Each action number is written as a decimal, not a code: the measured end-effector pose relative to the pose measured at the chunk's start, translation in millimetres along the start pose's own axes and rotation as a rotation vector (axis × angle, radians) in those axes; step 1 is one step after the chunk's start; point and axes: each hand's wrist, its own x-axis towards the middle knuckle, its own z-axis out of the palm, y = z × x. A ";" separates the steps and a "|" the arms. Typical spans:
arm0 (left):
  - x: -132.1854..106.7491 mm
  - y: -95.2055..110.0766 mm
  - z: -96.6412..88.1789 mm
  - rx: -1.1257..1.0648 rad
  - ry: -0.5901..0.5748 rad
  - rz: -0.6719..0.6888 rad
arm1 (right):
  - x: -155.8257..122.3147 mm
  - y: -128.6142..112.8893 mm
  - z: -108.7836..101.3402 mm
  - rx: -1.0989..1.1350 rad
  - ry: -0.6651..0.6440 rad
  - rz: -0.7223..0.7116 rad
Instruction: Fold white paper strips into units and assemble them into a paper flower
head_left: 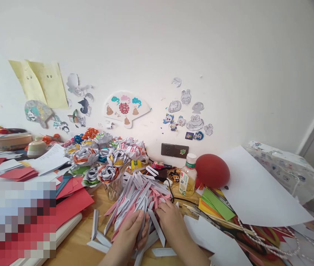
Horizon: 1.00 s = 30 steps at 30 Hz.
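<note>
A heap of folded paper strips (137,190), mostly white with some pink, lies on the wooden table in front of me. My left hand (131,231) is closed round several white folded strips that stand upright between thumb and fingers. Beside it, my right hand (172,221) reaches to the right edge of the heap with its fingers bent and close together. What its fingertips grip, if anything, is hidden. One white strip (157,228) slants between the two hands. More loose strips (100,238) lie left of my left wrist.
Paper flowers (108,173) in a clear cup stand behind the heap. At right are a bottle (188,177), a red balloon (213,170), green paper (219,203), white sheets (264,192) and a bead string (270,247). Red paper (73,207) lies left. The wall (157,44) closes the back.
</note>
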 end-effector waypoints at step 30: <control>-3.5 -22.6 -14.6 0.307 0.335 0.121 | -4.1 -57.7 -54.6 0.931 0.036 0.600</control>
